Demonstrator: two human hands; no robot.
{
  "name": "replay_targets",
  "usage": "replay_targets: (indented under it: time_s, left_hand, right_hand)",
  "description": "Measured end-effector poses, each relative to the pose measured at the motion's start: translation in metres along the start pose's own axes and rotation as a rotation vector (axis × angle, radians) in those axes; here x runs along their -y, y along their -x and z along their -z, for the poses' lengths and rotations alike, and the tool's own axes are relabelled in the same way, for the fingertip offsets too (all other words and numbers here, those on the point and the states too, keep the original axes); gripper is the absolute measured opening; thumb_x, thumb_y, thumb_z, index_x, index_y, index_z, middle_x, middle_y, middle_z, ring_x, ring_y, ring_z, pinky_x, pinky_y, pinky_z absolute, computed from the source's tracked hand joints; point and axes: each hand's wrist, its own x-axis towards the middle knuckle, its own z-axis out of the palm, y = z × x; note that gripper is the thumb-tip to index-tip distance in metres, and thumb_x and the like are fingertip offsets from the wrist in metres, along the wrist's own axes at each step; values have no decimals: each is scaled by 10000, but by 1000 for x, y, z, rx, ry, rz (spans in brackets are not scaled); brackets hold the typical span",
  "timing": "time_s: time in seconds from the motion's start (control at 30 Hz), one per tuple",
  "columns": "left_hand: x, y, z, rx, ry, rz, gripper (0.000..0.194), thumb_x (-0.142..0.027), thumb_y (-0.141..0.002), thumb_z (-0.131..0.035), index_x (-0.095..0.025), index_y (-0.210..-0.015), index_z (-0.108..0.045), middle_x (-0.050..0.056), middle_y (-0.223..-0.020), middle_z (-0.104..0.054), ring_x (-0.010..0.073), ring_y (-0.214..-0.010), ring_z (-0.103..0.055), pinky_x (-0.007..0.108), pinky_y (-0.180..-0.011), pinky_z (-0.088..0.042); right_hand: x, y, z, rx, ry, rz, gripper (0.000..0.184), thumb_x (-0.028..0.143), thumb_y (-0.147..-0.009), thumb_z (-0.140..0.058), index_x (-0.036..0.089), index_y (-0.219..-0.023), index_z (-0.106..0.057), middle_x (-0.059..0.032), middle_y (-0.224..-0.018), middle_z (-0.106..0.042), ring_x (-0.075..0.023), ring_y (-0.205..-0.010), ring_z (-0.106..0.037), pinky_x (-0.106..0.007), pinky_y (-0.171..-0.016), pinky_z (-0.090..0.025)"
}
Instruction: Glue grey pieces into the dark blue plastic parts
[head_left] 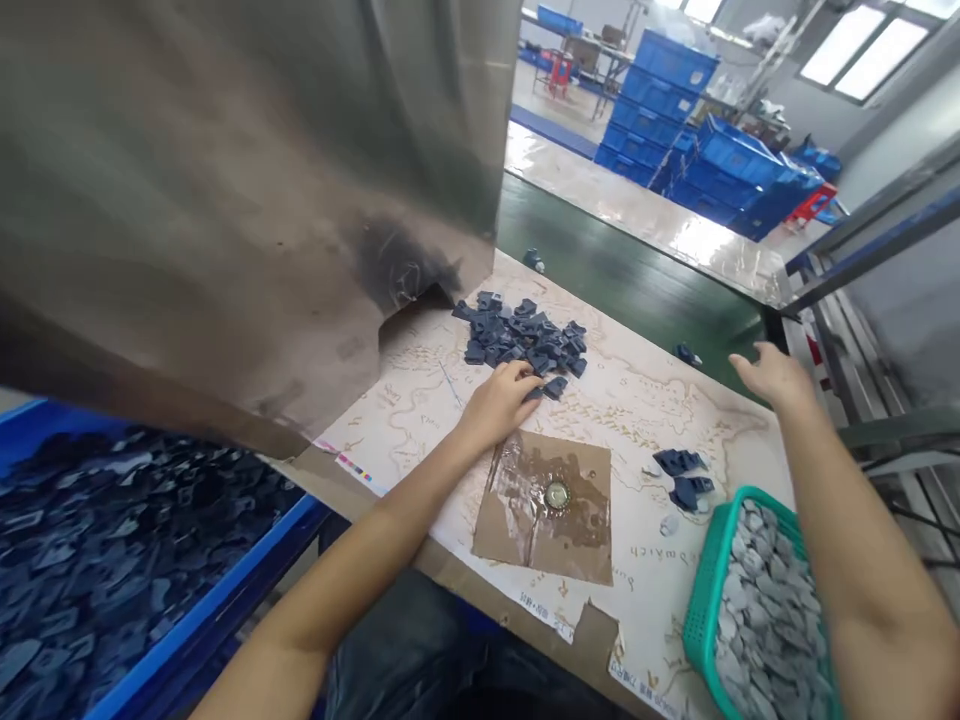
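My left hand [501, 398] rests on the table at the near edge of a pile of dark blue plastic parts [525, 340], its fingers curled down onto one of them. My right hand [772, 374] hovers near the table's far right edge with fingers loosely spread, holding nothing. Two loose dark blue parts [684, 476] lie between the hands, near a green basket [705, 590] of grey pieces. A brown taped cardboard square [547, 505] with a small round metal piece [557, 494] lies in front of me.
A big metal chute [225, 180] overhangs the table's left side. A blue bin [180, 640] full of dark parts stands at lower left. Beyond the table are a green floor strip, stacked blue crates [675, 90] and a metal rack [870, 250] at right.
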Motion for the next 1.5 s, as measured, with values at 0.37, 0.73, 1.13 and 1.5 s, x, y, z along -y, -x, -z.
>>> replay_targets:
  time_s: [0.37, 0.73, 1.13, 1.5]
  left_hand:
    - [-28, 22, 24, -301, 656, 30, 215, -304, -783, -619, -181, -950, -676, 95, -1127, -619, 202, -989, -602, 197, -514, -562]
    - [-52, 112, 25, -497, 987, 404, 335, -418, -746, -679, -209, -1008, -657, 86, -1194, -591, 187, -975, -622, 185, -565, -581]
    - [-92, 161, 16, -461, 1129, 627, 453, -363, -715, -732, -186, -1090, -549, 76, -905, -723, 151, -782, -692, 166, -564, -544]
    - [-100, 164, 17, -361, 1159, 481, 222, -275, -763, -677, -180, -961, -646, 61, -879, -699, 146, -761, -666, 177, -536, -526]
  right_hand:
    - [-31, 215, 38, 254, -7, 9, 243, 399, -697, -588, 204, -801, -690, -77, -788, -711, -214, -586, -624, -328, -528, -482]
    - [-23, 256, 6, -64, -81, 8, 127, 340, -713, -518, 218, -728, -549, -58, -703, -619, -222, -655, -616, -333, -548, -511]
    - [98, 263, -23, 445, -1181, 86, 204, 362, -703, -745, 190, -795, -688, -13, -594, -638, -121, -441, -599, -202, -407, -503]
    - [127, 249, -38, 592, -1615, -303, 334, 428, -578, -824, 185, -654, -608, -19, -686, -725, -101, -545, -663, -134, -460, -509]
